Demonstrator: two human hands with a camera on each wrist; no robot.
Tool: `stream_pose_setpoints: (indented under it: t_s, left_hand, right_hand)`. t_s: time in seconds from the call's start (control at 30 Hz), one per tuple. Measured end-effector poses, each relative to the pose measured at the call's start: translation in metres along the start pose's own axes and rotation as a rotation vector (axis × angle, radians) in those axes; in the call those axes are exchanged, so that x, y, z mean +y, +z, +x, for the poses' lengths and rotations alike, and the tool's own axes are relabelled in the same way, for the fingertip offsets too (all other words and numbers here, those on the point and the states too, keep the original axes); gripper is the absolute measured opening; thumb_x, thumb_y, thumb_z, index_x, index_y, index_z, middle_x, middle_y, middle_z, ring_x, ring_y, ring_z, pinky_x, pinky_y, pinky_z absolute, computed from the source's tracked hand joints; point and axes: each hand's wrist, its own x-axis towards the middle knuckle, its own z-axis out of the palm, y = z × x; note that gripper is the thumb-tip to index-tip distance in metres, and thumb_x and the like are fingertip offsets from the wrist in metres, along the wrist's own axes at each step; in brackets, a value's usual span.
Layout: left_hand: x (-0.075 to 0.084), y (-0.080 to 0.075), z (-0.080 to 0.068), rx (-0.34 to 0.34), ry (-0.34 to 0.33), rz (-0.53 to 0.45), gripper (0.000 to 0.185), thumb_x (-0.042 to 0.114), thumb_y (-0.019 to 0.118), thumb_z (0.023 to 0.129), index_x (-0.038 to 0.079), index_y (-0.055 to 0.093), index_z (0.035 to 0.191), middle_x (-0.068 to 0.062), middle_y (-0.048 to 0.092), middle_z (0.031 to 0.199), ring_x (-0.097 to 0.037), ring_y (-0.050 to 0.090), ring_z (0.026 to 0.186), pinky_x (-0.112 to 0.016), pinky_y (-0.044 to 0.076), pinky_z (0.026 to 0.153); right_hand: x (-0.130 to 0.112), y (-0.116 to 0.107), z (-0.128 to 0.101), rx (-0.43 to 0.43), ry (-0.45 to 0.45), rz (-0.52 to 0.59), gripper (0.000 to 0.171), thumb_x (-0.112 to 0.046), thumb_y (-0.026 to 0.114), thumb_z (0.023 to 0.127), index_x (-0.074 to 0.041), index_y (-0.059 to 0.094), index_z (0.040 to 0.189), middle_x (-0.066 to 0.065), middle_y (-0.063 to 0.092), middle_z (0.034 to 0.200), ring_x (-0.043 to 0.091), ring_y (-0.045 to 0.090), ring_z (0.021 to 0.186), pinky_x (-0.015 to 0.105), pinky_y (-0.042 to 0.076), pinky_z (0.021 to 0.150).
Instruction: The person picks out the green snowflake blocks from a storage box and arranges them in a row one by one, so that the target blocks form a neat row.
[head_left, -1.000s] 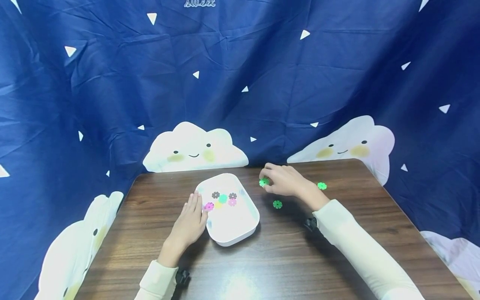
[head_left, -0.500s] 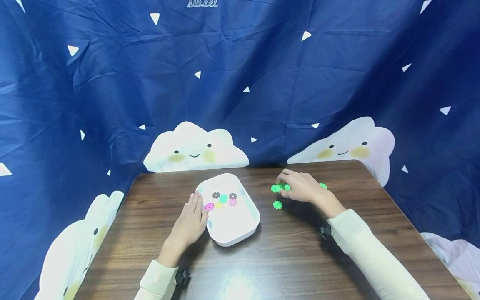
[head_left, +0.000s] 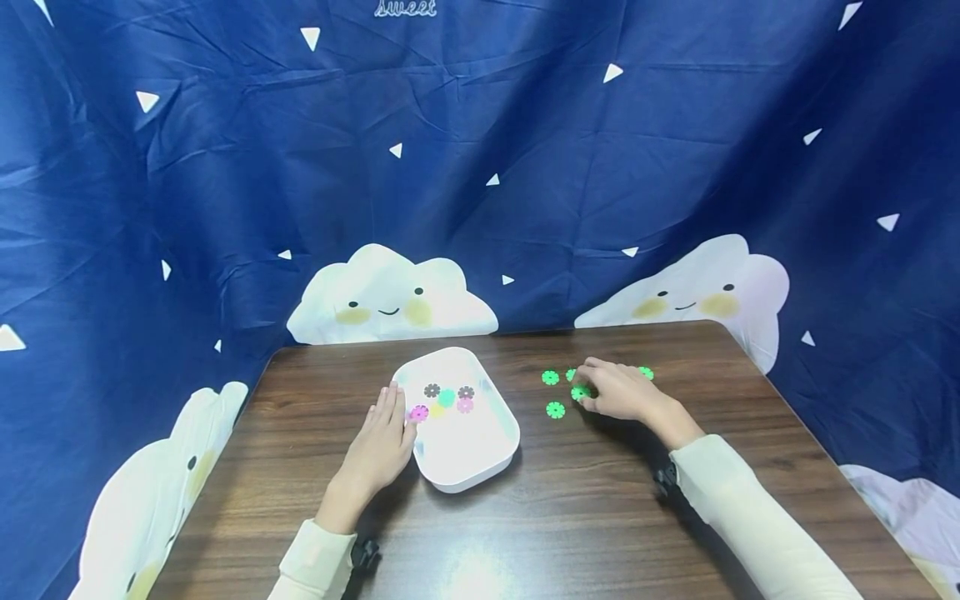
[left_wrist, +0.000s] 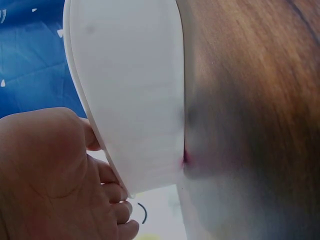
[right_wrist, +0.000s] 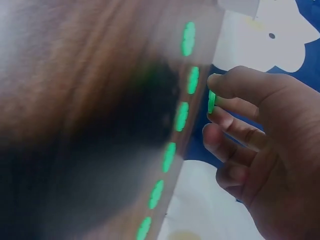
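Observation:
My right hand [head_left: 618,390] pinches a green snowflake disc [right_wrist: 212,101] between thumb and fingertips; in the right wrist view it is held off the table. Around that hand, several more green snowflake discs lie flat on the wood, one green disc [head_left: 555,410] nearest the front and another green disc [head_left: 551,377] to the left. My left hand [head_left: 378,437] rests against the left side of a white tray [head_left: 465,479], fingers straight and fingertips at its rim. In the left wrist view the tray wall [left_wrist: 130,90] fills the middle, the fingertips along its edge.
Inside the tray lie several snowflake discs: a magenta disc [head_left: 418,412], a teal disc [head_left: 446,397], dark ones, a pink and a yellow one. The brown wooden table [head_left: 585,517] ends at a dark blue cloth [head_left: 450,167] printed with clouds and triangles.
My right hand has moved right and slightly toward the front; green discs now lie on the table where it was. It now pinches a green disc. The left hand and tray stay put.

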Motion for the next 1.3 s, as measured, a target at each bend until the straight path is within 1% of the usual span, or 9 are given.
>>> stream_pose_setpoints:
  t_s: [0.13,0.4,0.6,0.7,0.93,1.0,1.17,1.23,1.3]
  left_hand:
    - [0.001,-0.001,0.0,0.0,-0.004,-0.005,0.062,0.031,0.034,0.104,-0.008,0.026,0.151,-0.022,0.018,0.162,-0.036,0.015,0.152,-0.053,0.02,0.122]
    - [-0.001,0.002,0.0,0.009,0.0,-0.014,0.063,0.033,0.032,0.103,-0.008,0.027,0.151,-0.023,0.019,0.162,-0.038,0.019,0.151,-0.054,0.021,0.122]
    - [0.0,0.0,0.0,-0.031,-0.02,-0.003,0.063,0.032,0.033,0.104,-0.006,0.023,0.152,-0.021,0.015,0.163,-0.034,0.012,0.153,-0.052,0.017,0.123]
    - [-0.001,-0.001,0.0,-0.031,-0.02,0.005,0.063,0.032,0.035,0.104,-0.006,0.023,0.152,-0.021,0.015,0.163,-0.033,0.011,0.153,-0.051,0.017,0.123]
    - [0.0,-0.002,0.0,-0.06,-0.027,0.003,0.064,0.036,0.03,0.105,-0.005,0.02,0.153,-0.019,0.011,0.164,-0.031,0.008,0.153,-0.05,0.015,0.124]
    - [0.0,-0.002,0.0,-0.057,-0.025,0.0,0.064,0.035,0.03,0.105,-0.005,0.02,0.153,-0.019,0.011,0.164,-0.031,0.008,0.153,-0.05,0.015,0.124]
    - [0.0,-0.002,-0.001,-0.039,-0.019,0.002,0.062,0.033,0.033,0.105,-0.006,0.023,0.152,-0.021,0.014,0.163,-0.033,0.01,0.152,-0.051,0.018,0.123]
    - [0.0,-0.002,-0.001,-0.024,-0.013,-0.001,0.061,0.03,0.036,0.104,-0.007,0.025,0.152,-0.022,0.016,0.162,-0.035,0.012,0.152,-0.052,0.019,0.122]
    - [0.001,-0.001,-0.001,-0.012,-0.008,-0.004,0.061,0.029,0.038,0.104,-0.008,0.026,0.151,-0.023,0.017,0.162,-0.037,0.014,0.152,-0.053,0.02,0.122]
  right_hand:
    - [0.003,0.008,-0.003,-0.011,-0.005,0.009,0.026,-0.029,0.073,0.085,-0.02,0.071,0.108,-0.006,0.059,0.096,0.011,0.048,0.068,0.028,0.039,0.057]
    - [0.007,0.018,-0.006,-0.013,-0.02,0.026,0.025,-0.025,0.073,0.085,-0.017,0.071,0.109,-0.003,0.063,0.101,0.009,0.05,0.07,0.026,0.042,0.057]
    - [0.008,0.024,-0.007,-0.043,-0.014,0.032,0.025,-0.029,0.073,0.086,-0.019,0.07,0.11,-0.004,0.062,0.104,0.009,0.051,0.077,0.028,0.043,0.062]
    - [0.008,0.025,-0.008,-0.056,-0.011,0.037,0.024,-0.03,0.072,0.087,-0.02,0.07,0.109,-0.003,0.062,0.104,0.009,0.05,0.077,0.027,0.042,0.063]
    - [0.007,0.024,-0.009,-0.042,-0.023,0.048,0.024,-0.028,0.072,0.087,-0.018,0.071,0.109,-0.002,0.063,0.103,0.009,0.05,0.078,0.028,0.043,0.065]
    - [0.006,0.023,-0.009,-0.043,-0.025,0.052,0.023,-0.027,0.072,0.087,-0.018,0.071,0.108,-0.002,0.063,0.103,0.01,0.052,0.079,0.029,0.044,0.065]
    - [-0.003,0.017,0.0,-0.024,-0.03,0.043,0.024,-0.028,0.072,0.087,-0.02,0.071,0.11,-0.006,0.064,0.105,0.014,0.063,0.09,0.036,0.053,0.07]
    - [-0.01,0.013,0.006,-0.011,-0.037,0.028,0.023,-0.028,0.071,0.086,-0.022,0.071,0.109,-0.008,0.064,0.105,0.015,0.065,0.091,0.038,0.054,0.072]
    - [-0.019,0.008,0.014,0.0,-0.057,0.009,0.022,-0.028,0.071,0.086,-0.022,0.07,0.108,-0.008,0.064,0.103,0.015,0.065,0.088,0.039,0.054,0.069]
